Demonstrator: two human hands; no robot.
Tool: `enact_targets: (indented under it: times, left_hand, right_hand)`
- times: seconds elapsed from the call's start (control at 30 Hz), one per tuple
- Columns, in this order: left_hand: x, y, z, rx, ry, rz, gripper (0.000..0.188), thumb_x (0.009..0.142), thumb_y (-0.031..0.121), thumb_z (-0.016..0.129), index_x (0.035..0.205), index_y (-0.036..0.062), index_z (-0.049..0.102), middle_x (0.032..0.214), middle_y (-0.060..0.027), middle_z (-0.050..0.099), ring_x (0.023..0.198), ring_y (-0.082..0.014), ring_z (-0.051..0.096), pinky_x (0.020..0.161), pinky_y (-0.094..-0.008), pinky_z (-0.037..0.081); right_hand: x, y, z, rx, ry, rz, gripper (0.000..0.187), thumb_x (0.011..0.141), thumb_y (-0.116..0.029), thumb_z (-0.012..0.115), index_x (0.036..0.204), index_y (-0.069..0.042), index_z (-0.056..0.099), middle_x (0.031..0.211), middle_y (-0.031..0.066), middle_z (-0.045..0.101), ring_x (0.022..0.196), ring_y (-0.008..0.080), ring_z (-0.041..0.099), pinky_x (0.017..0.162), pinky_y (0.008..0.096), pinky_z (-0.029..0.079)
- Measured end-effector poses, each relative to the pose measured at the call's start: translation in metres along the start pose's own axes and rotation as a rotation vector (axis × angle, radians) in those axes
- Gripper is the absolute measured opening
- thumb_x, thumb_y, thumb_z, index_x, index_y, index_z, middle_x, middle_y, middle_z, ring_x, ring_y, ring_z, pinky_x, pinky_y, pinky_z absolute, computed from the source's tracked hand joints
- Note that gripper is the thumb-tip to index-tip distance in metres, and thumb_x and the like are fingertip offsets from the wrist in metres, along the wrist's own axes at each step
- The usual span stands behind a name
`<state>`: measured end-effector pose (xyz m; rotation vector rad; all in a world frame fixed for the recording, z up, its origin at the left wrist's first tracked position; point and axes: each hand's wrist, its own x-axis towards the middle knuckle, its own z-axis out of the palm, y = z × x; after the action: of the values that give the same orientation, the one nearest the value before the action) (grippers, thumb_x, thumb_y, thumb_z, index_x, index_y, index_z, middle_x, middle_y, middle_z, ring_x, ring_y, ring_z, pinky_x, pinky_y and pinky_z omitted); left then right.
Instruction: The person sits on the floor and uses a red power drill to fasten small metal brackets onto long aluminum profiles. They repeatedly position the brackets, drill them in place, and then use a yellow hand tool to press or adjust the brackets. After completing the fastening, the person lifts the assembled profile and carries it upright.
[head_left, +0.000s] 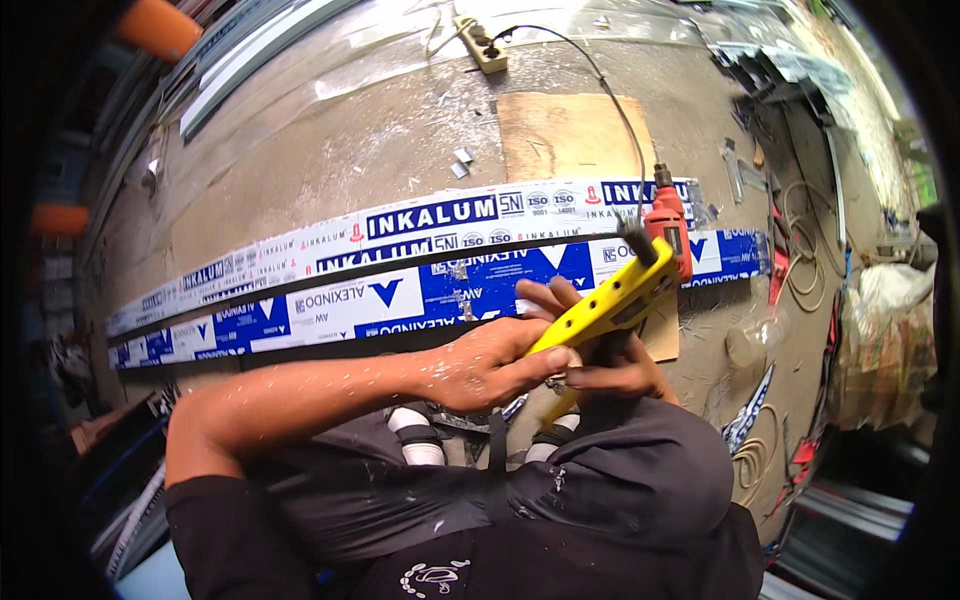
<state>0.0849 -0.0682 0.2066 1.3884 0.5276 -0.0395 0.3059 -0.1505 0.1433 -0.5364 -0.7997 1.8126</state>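
Observation:
My left hand is closed around a yellow hand riveter with a row of holes along its body and a dark tip at its upper end. Beside it, my right hand grips the lower part of the same riveter, its fingers slightly blurred. Both hands are above my lap. Just past the tool, a red power drill lies across long profiles wrapped in blue and white film and in white printed film. Any small piece between my fingers is hidden.
A plywood board lies behind the profiles. The drill's cord runs to a power strip. Metal offcuts lie on the floor. At right are coiled hose, a clear plastic container and a filled bag.

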Motion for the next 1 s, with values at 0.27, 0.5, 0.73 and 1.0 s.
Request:
enact_targets:
  times: [0.27,0.5,0.73,1.0]
  left_hand:
    - [-0.039,-0.068,-0.104,1.111,0.061,0.125,0.071,0.097,0.056,0.074,0.145,0.0068,0.059,0.134,-0.0175,0.062,0.125,-0.0352,0.058,0.108,-0.0516,0.047]
    - [-0.026,-0.184,-0.1,1.162,0.434,0.226,0.088,0.095,0.064,0.07,0.156,0.0043,0.05,0.147,-0.0186,0.051,0.14,-0.0367,0.047,0.118,-0.0503,0.037]
    - [-0.018,-0.231,-0.105,1.203,0.511,0.62,0.055,0.093,0.056,0.074,0.132,0.0156,0.071,0.138,-0.0084,0.058,0.13,-0.028,0.052,0.113,-0.0472,0.039]
    - [-0.012,-0.232,-0.105,0.811,0.924,0.47,0.055,0.082,0.043,0.087,0.123,0.0095,0.073,0.129,-0.0079,0.066,0.128,-0.0286,0.058,0.112,-0.0441,0.043]
  right_hand:
    - [0.022,-0.07,0.015,-0.538,0.093,0.101,0.054,0.1,-0.002,0.065,0.151,0.001,0.048,0.133,0.0161,0.067,0.13,0.0295,0.064,0.116,0.0467,0.046]
    - [0.036,-0.098,0.052,-1.075,0.144,0.709,0.055,0.097,-0.009,0.072,0.147,-0.004,0.051,0.118,0.0097,0.071,0.106,0.0177,0.066,0.093,0.0365,0.054]
    - [0.075,-0.056,0.083,-1.231,0.163,0.868,0.061,0.096,-0.018,0.076,0.149,-0.003,0.049,0.109,0.0167,0.071,0.098,0.0255,0.067,0.092,0.0422,0.053]
    - [0.108,0.016,0.075,-1.394,0.184,1.181,0.055,0.098,-0.025,0.074,0.142,0.0,0.055,0.117,0.0182,0.07,0.109,0.0263,0.063,0.101,0.0398,0.048]
